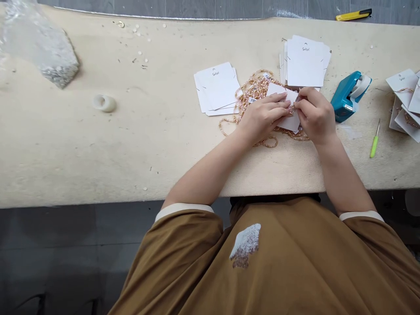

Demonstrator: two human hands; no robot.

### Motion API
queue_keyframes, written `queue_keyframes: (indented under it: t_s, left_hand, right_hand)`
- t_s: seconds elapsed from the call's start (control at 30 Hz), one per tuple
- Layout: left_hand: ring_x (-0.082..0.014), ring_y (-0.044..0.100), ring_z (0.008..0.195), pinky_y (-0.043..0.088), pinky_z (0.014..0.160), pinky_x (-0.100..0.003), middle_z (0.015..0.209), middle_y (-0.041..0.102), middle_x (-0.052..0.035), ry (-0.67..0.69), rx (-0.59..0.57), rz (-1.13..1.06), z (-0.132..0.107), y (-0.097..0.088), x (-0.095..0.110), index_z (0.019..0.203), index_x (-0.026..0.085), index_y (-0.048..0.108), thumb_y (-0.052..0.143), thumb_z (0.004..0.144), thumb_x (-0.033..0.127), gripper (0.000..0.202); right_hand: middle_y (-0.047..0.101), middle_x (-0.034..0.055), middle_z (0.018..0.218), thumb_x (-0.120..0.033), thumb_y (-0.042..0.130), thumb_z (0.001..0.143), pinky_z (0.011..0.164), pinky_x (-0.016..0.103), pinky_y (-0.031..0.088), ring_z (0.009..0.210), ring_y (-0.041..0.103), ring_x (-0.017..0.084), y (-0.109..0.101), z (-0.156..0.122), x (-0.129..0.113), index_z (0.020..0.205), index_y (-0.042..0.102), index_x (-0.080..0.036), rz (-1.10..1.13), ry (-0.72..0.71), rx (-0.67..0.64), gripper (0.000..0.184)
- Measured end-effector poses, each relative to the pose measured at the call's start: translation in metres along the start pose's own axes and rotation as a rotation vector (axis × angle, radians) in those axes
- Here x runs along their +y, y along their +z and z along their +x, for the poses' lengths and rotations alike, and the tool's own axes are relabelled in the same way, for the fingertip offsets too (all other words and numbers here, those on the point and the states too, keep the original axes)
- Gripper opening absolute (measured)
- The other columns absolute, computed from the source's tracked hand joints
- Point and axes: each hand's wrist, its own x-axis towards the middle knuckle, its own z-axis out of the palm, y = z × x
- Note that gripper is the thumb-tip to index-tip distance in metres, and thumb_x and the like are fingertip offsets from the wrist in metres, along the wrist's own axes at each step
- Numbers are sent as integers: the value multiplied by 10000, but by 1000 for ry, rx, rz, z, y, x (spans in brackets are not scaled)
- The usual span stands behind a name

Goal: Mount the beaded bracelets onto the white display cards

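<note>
A white jewelry card (288, 123) lies over a heap of pink and gold beaded strands (254, 89). My left hand (264, 114) holds this card down, fingers stretched across its face. At the card's right side my right hand (314, 113) is closed in a pinch. Whatever sits between those fingertips is too small to make out; a bit of beads shows on the card between the two hands. Small barcode tags hang among the strands.
White printed cards are stacked left (218, 89) and behind (305, 63) the heap. A blue tape dispenser (346, 98), a green-handled awl (374, 146) and filled cards (404, 85) are rightward. A yellow cutter (352, 15), tape roll (105, 103) and plastic bag (49, 48) lie farther off.
</note>
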Motion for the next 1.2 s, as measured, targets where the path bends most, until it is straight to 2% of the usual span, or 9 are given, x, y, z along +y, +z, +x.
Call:
queue_keyframes:
  t_s: [0.2,0.33,0.4,0.6,0.77,0.83,0.93,1.07,1.2]
  left_hand:
    - [-182,666,1318,646,1121,-365,1195,780,-25,14,-18,-11,0,0,0,1068,219,756,519,1009,315,262]
    - [-188,674,1308,653,1110,-360,1195,780,-20,17,-9,2,0,-1,1,1065,218,755,523,1008,312,256]
    - [-193,681,1295,662,1095,-349,1188,782,-13,33,10,22,0,-2,1,1058,222,757,524,1007,297,250]
    - [-190,698,1267,663,1089,-332,1157,791,-19,38,15,31,2,-2,2,1048,220,762,563,992,297,221]
    - [-180,728,1206,679,1045,-295,1112,802,-4,101,82,103,3,-3,4,996,205,763,599,975,272,178]
    - [-179,734,1193,682,1036,-292,1108,803,-2,118,101,104,3,-3,4,989,204,760,604,972,260,166]
    - [-186,728,1205,679,1050,-306,1112,802,-7,110,87,74,2,-3,3,990,204,759,597,975,257,171]
    - [-185,722,1218,673,1061,-310,1116,801,-12,89,66,60,2,-2,2,991,207,763,589,978,248,179]
    - [-176,731,1197,677,1046,-289,1103,804,-7,108,94,81,2,-2,2,985,212,768,611,966,236,160]
  right_hand:
    - [672,75,1152,-289,336,1060,894,387,520,1014,611,207,-14,1,-1,1108,709,-254,-88,-51,25,378]
    - [641,102,1048,-319,359,1049,882,396,523,969,587,214,-7,8,0,847,692,-227,-65,27,-24,400]
    - [641,101,1023,-336,355,1055,890,391,526,958,594,206,-3,7,1,828,670,-221,-16,72,-40,405]
    - [696,100,1239,-335,284,1085,985,405,517,1123,627,214,-7,-8,4,1102,698,-199,-70,10,-67,437]
    - [669,95,1335,-269,313,1060,1024,438,531,1207,637,238,-32,-22,-11,1294,655,-217,-105,44,-38,417]
    - [702,101,1197,-302,372,1044,947,419,559,1084,671,227,-50,-31,-18,1227,679,-216,-147,152,118,367]
    - [680,76,920,-389,515,982,681,360,532,718,609,171,-76,-46,-14,1029,696,-206,-235,474,472,261]
    - [691,62,962,-399,668,879,548,294,438,620,572,121,-86,-51,14,954,707,-203,146,804,405,214]
    - [533,-28,659,-327,691,859,463,262,296,451,399,69,-84,-39,35,759,660,-210,500,992,378,157]
